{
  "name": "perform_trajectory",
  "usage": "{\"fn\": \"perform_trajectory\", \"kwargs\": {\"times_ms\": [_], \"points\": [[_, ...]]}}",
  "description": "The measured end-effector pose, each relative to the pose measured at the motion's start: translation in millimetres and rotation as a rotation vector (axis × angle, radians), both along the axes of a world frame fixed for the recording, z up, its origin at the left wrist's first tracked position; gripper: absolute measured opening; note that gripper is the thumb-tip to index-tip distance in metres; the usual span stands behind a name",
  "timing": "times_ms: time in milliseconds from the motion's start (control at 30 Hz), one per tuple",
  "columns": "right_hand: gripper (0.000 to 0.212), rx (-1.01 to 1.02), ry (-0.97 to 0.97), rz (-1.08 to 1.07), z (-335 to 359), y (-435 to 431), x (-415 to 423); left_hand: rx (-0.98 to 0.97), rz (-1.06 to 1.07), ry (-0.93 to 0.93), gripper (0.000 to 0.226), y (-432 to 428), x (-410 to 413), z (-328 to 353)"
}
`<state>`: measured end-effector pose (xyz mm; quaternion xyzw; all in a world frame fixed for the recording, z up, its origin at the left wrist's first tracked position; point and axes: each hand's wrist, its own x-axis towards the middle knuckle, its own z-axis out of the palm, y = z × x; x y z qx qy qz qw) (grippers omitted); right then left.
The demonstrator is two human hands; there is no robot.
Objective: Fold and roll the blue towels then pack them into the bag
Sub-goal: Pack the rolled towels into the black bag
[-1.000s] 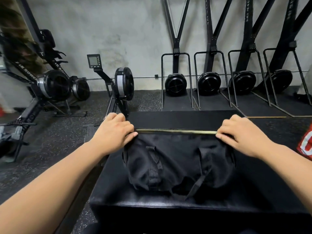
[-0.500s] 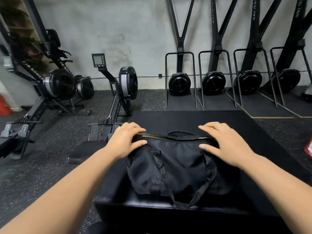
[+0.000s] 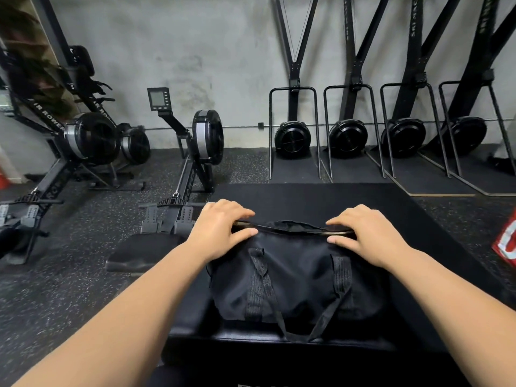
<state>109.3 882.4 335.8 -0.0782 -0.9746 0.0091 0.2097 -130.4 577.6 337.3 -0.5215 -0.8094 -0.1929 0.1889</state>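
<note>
Our two hands close on a black bag (image 3: 293,275) that sits on a black padded box (image 3: 307,196) in a gym, near the box's front edge and squarely before us. Our left hand (image 3: 220,233) takes the left end of the bag's top, fingers laid over the far side of the rim and thumb on the near side, so the rim is pinched between them. Our right hand (image 3: 365,236) does the same at the right end. Between the hands the zip (image 3: 290,227) gapes a little, showing only dark cloth inside. Two webbing straps (image 3: 259,280) run down the bag's near face and meet in a loop that hangs over the box's edge. Beyond the box, on a speckled rubber floor (image 3: 69,289), a rower (image 3: 201,146) stands just to the left with its monitor (image 3: 158,98) raised, and more rowers (image 3: 86,138) stand farther left. Four ski machines (image 3: 293,138) line the grey wall (image 3: 209,51). A red object (image 3: 506,244) shows at the right edge; we cannot tell what it is.
</note>
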Motion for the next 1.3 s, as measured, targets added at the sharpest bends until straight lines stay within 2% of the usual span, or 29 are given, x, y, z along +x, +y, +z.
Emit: {"fn": "perform_trajectory", "kwargs": {"times_ms": [167,433,567,767,967,1300], "points": [[0.052,-0.174,0.010,-0.063,8.6,16.4,24.8,-0.040,-0.109,0.026,0.061,50.6,39.6,10.3],[0.057,-0.379,-0.006,-0.111,5.3,36.1,64.8,-0.125,-0.223,0.011,0.060,135.1,103.7,16.7],[0.048,-0.479,0.033,-0.109,3.1,43.3,76.6,-0.102,-0.233,-0.041,0.060,166.0,128.3,14.2],[0.027,-0.526,0.074,-0.141,1.1,53.0,85.9,-0.078,-0.225,-0.083,0.054,195.6,152.0,13.5],[0.023,-0.561,0.007,-0.182,0.1,55.5,82.8,-0.059,-0.193,-0.115,0.036,211.4,167.8,9.0],[0.014,-0.562,0.116,-0.272,6.4,49.8,77.3,-0.028,-0.144,-0.168,0.027,217.1,173.3,4.8]]}}
